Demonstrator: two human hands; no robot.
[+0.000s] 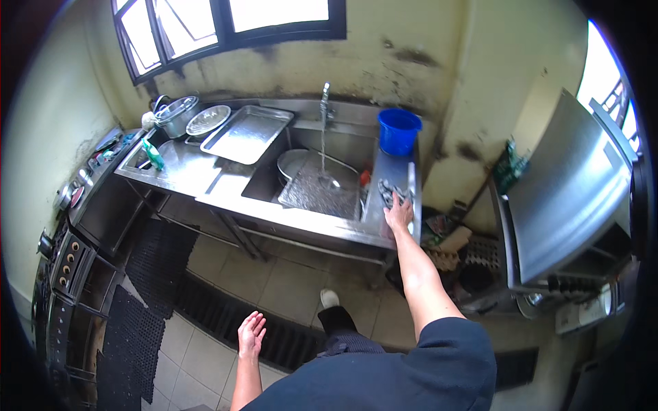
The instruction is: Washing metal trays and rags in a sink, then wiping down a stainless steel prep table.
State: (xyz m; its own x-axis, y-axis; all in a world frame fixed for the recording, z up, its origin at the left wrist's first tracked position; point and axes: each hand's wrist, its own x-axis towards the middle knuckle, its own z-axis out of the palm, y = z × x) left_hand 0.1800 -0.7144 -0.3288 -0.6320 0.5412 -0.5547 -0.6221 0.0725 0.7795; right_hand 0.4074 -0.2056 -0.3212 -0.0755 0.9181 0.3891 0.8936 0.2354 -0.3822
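My right hand (pixel 399 211) reaches onto the right end of the stainless steel sink counter (pixel 381 172), its fingers at a crumpled dark-and-white cloth (pixel 386 190); whether they grip it cannot be told. Low over the floor, my left hand (pixel 251 334) is empty with its fingers loosely spread. Water runs from the tap (pixel 324 100) into the sink, onto a metal tray (pixel 321 192). Behind that tray lies a round metal pan (pixel 292 162). Something orange (pixel 365 178) is at the basin's right side. A blue plastic bucket (pixel 399 132) stands at the counter's back right.
Left of the basin are a large metal tray (pixel 249 134), a bowl (pixel 208 120), a lidded pot (pixel 177 115) and a green bottle (pixel 153 155). A stove (pixel 72 264) stands far left. Black rubber mats (pixel 131 339) cover part of the tiled floor. Egg trays (pixel 444 259) lie low at right.
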